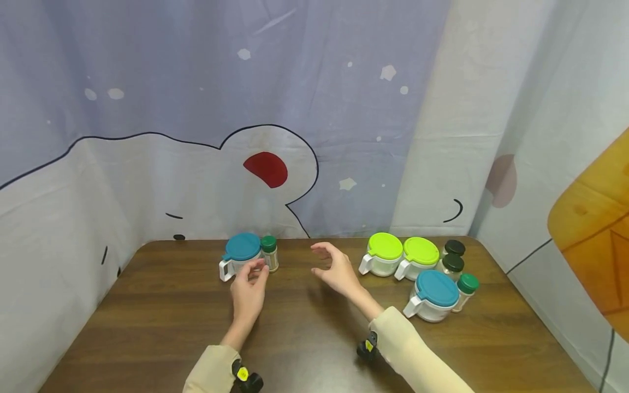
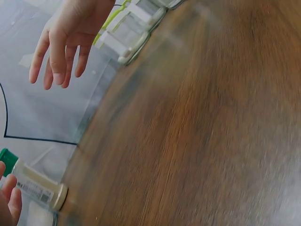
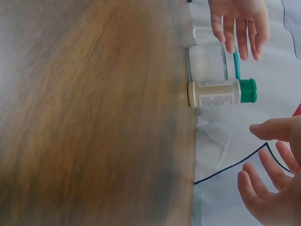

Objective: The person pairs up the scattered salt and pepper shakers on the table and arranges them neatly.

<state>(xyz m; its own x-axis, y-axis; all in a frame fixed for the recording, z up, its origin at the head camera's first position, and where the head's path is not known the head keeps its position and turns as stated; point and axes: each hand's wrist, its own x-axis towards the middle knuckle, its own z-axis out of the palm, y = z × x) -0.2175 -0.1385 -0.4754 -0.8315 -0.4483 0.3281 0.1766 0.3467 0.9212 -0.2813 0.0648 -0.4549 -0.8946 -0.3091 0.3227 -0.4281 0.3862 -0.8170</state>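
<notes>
My left hand point(image 1: 249, 295) is raised in front of a jar with a blue lid point(image 1: 243, 246) and white handle, its fingers loosely bent and holding nothing. Close beside that jar stands a spice bottle with a green cap point(image 1: 268, 243); its label point(image 3: 216, 100) shows in the right wrist view, where the left hand point(image 3: 241, 23) hangs with extended fingers near the blue lid. My right hand point(image 1: 339, 271) hovers over the table to the right of the bottle, thumb and fingers spread apart around nothing. From the left wrist, the right hand point(image 2: 70, 40) appears with its fingers pointing down.
On the right of the wooden table point(image 1: 304, 338) stand two jars with lime-green lids point(image 1: 385, 246), another blue-lidded jar point(image 1: 436, 288), two bottles with black caps point(image 1: 452, 262) and a green-capped bottle point(image 1: 468, 283). A printed curtain point(image 1: 344, 120) hangs behind the back edge.
</notes>
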